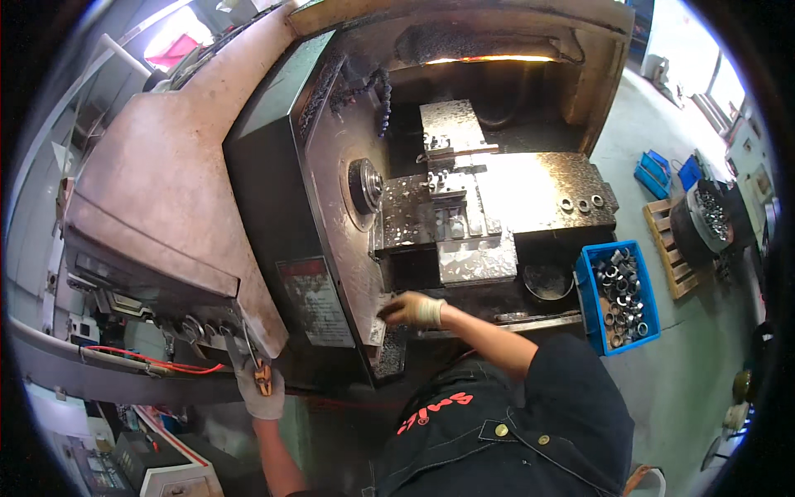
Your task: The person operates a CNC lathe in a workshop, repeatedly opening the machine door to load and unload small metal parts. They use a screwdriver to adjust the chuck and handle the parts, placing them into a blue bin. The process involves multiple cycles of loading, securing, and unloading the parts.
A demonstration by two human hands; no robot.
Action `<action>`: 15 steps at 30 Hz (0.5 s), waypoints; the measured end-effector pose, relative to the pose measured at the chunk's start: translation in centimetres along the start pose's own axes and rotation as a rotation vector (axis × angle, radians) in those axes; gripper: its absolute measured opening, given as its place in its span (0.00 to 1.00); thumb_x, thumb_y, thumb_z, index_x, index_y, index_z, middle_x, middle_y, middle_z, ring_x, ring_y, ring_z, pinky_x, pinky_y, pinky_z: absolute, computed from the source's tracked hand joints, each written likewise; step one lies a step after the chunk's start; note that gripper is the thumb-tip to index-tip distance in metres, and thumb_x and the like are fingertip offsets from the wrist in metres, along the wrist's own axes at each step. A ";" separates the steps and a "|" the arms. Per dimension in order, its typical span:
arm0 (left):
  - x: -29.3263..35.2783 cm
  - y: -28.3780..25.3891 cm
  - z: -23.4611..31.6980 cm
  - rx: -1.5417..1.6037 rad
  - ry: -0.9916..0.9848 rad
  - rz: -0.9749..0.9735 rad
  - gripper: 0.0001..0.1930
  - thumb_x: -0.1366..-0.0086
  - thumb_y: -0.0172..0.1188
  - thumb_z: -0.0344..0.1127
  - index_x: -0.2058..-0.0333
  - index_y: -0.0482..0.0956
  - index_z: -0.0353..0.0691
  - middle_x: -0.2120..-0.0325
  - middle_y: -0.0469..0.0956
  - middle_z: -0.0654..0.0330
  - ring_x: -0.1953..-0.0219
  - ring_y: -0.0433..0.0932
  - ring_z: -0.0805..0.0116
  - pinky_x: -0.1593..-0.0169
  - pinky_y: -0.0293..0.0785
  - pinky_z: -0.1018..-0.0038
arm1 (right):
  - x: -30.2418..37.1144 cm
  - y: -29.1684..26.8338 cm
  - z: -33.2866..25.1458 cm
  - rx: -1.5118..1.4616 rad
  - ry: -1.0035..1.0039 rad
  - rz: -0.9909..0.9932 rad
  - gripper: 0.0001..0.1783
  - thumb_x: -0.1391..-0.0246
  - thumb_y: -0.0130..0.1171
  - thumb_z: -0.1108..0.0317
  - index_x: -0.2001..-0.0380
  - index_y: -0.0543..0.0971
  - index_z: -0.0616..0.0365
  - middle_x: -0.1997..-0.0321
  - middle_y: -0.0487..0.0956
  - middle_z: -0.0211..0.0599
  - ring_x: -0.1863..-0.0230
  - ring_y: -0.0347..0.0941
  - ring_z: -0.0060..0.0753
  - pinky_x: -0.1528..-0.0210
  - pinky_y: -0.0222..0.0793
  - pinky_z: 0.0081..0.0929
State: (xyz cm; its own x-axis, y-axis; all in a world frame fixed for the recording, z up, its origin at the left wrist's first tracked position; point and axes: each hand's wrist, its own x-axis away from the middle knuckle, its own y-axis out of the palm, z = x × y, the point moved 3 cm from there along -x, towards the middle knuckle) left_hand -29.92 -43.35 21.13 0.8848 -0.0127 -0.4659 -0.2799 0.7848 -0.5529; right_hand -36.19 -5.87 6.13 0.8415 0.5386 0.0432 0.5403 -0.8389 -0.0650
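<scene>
Two gloved hands – the left hand (pixel 263 389) and the right hand (pixel 414 310). One lathe (pixel 348 215) with one chuck (pixel 365 185). Three metal rings (pixel 582 204) on its bed. One blue crate (pixel 590 319) of rings – too many to count. One wooden pallet (pixel 669 248).

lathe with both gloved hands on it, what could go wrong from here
1. The right hand rests on the lathe's front edge just below the chuck; if the chuck turns, the glove might snag.
2. The left hand is at the control panel with a small orange tool, so a switch might get bumped while the other hand is near the chuck.
3. Loose rings lie on the lathe bed and could shake off.
</scene>
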 end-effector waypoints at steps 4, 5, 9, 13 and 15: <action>-0.3 1.5 4.6 0.019 -0.080 0.013 0.25 0.53 0.59 0.19 0.53 0.67 0.37 0.61 0.70 0.59 0.59 0.71 0.67 0.57 0.71 0.73 | 5.5 8.0 -2.7 0.057 0.191 -0.207 0.30 0.53 0.62 0.59 0.46 0.71 0.59 0.50 0.76 0.43 0.52 0.72 0.28 0.51 0.68 0.25; -0.3 1.6 5.0 0.085 -0.157 0.012 0.25 0.53 0.59 0.20 0.53 0.67 0.36 0.61 0.70 0.60 0.59 0.71 0.67 0.57 0.71 0.73 | 6.3 9.5 -3.2 0.048 0.249 -0.178 0.32 0.54 0.62 0.58 0.46 0.70 0.60 0.51 0.76 0.44 0.53 0.73 0.29 0.52 0.68 0.25; -0.2 0.6 4.3 0.073 -0.001 0.083 0.24 0.50 0.58 0.23 0.52 0.67 0.35 0.61 0.72 0.59 0.59 0.72 0.67 0.58 0.71 0.72 | 7.5 13.4 -4.2 0.034 0.278 -0.014 0.35 0.55 0.63 0.58 0.44 0.67 0.60 0.70 0.77 0.39 0.74 0.71 0.25 0.72 0.67 0.24; -2.7 -0.8 8.2 -0.220 0.041 -0.107 0.25 0.54 0.58 0.22 0.53 0.68 0.34 0.63 0.72 0.56 0.63 0.72 0.66 0.56 0.68 0.73 | 8.7 14.0 -5.0 0.013 0.315 0.092 0.31 0.54 0.62 0.61 0.46 0.70 0.60 0.78 0.75 0.31 0.84 0.65 0.17 0.83 0.62 0.21; -3.2 -1.9 7.5 -0.284 0.110 -0.164 0.24 0.55 0.59 0.23 0.55 0.69 0.34 0.64 0.72 0.56 0.63 0.72 0.66 0.57 0.68 0.73 | 9.5 14.8 -6.0 -0.018 0.287 0.239 0.31 0.54 0.62 0.61 0.46 0.70 0.60 0.76 0.76 0.31 0.84 0.66 0.17 0.82 0.63 0.21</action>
State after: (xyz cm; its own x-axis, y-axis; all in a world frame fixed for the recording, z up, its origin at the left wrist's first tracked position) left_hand -29.42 -40.16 28.81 0.8855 -0.2027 -0.4182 -0.2440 0.5631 -0.7896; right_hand -20.21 -13.59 11.58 0.9080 0.2858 0.3064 0.3263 -0.9410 -0.0894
